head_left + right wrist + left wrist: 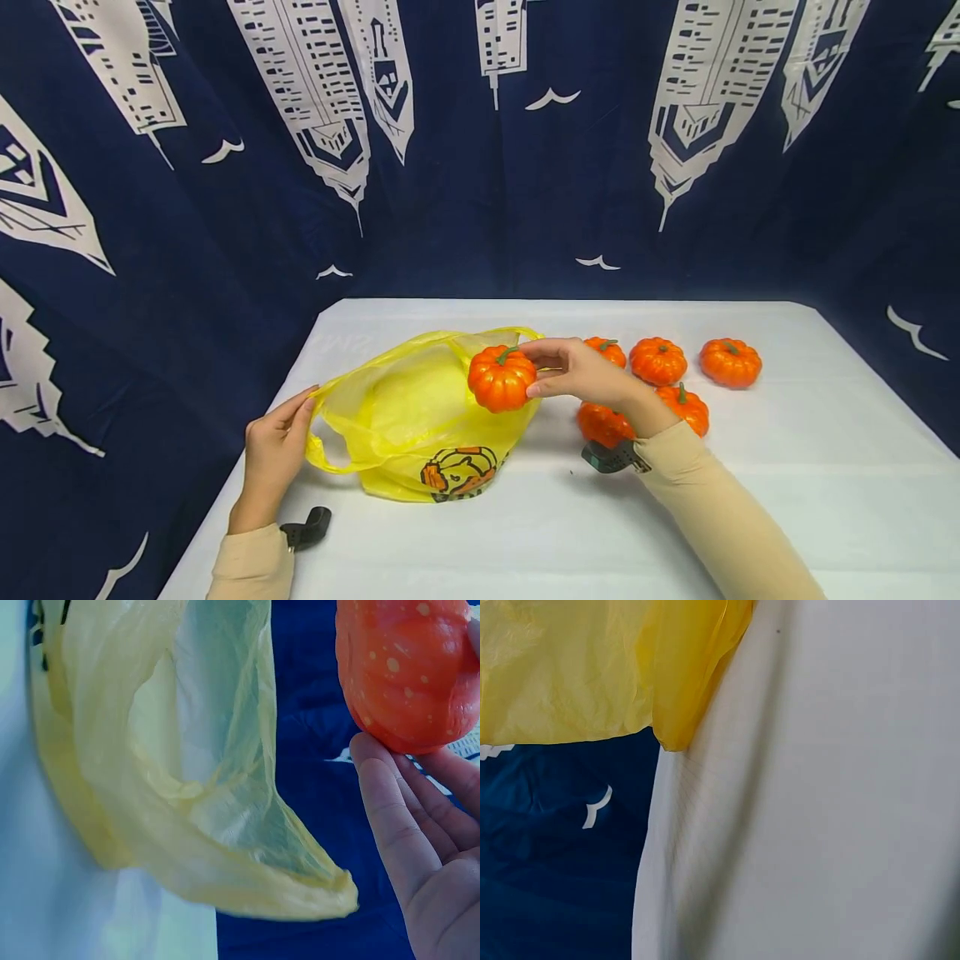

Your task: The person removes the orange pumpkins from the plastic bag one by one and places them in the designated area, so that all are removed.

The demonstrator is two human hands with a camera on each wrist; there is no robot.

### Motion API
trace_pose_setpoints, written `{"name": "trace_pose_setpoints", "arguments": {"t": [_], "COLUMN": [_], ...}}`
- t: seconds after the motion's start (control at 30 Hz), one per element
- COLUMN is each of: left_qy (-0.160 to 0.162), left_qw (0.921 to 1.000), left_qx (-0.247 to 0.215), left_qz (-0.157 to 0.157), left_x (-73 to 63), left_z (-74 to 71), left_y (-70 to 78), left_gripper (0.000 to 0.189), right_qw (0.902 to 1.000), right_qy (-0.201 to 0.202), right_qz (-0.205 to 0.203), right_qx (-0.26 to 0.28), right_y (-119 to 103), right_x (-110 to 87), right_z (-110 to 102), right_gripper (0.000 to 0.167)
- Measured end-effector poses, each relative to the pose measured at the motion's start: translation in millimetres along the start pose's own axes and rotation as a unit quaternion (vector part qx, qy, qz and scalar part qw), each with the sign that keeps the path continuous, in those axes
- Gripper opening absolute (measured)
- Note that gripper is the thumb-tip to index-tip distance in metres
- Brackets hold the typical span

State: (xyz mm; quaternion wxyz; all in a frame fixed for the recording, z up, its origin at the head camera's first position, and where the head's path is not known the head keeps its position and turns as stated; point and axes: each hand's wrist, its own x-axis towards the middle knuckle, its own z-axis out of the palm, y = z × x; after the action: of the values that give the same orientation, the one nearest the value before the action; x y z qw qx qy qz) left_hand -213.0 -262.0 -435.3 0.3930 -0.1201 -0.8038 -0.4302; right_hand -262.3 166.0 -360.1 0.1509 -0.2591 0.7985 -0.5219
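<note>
A yellow plastic bag (397, 417) with a cartoon print lies on the table, its mouth spread toward the top. My left hand (273, 450) pinches the bag's handle at its left edge. In the left wrist view only part of the yellow bag (562, 675) shows, and the hand is out of sight. My right hand (573, 371) holds a small orange pumpkin (501, 382) with a green stem over the bag's right side. The right wrist view has the pumpkin (409, 675) between the fingertips of the right hand (427, 832), beside the bag's opening (225, 765).
Several more orange pumpkins (731, 363) stand at the right of the white table (825, 467), some partly behind the right forearm. Black wrist devices (307, 529) hang at both cuffs. A dark blue cloth (495, 208) with white buildings hangs behind.
</note>
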Motion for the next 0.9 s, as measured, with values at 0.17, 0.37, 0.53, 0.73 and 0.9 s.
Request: {"name": "trace_pose_setpoints", "arguments": {"t": [0.17,0.37,0.53,0.73,0.9], "left_qy": [0.000,-0.002,-0.001,0.002,-0.005], "left_qw": [1.0000,0.9999,0.9999,0.9999,0.9998], "left_qx": [0.004,0.014,0.015,0.009,0.013], "left_qz": [-0.001,-0.003,-0.001,-0.004,-0.011], "left_x": [-1.3,-2.4,-2.3,-2.2,-2.3], "left_z": [-0.3,-1.2,-2.3,-2.3,-2.0], "left_y": [-1.2,-2.2,-0.3,0.9,0.1], "left_gripper": [0.021,0.021,0.021,0.020,0.020], "right_qw": [0.9998,0.9981,0.9959,0.9943,0.9939], "right_qy": [0.017,0.054,0.087,0.104,0.109], "right_qz": [0.009,0.029,0.022,0.011,0.001], "right_qx": [0.000,0.012,-0.008,-0.020,-0.016], "right_y": [8,20,27,29,32], "right_x": [-24.4,-58.1,-79.1,-98.7,-111.8], "right_z": [-12,-29,-42,-61,-78], "right_gripper": [0.067,0.067,0.067,0.067,0.064]}}
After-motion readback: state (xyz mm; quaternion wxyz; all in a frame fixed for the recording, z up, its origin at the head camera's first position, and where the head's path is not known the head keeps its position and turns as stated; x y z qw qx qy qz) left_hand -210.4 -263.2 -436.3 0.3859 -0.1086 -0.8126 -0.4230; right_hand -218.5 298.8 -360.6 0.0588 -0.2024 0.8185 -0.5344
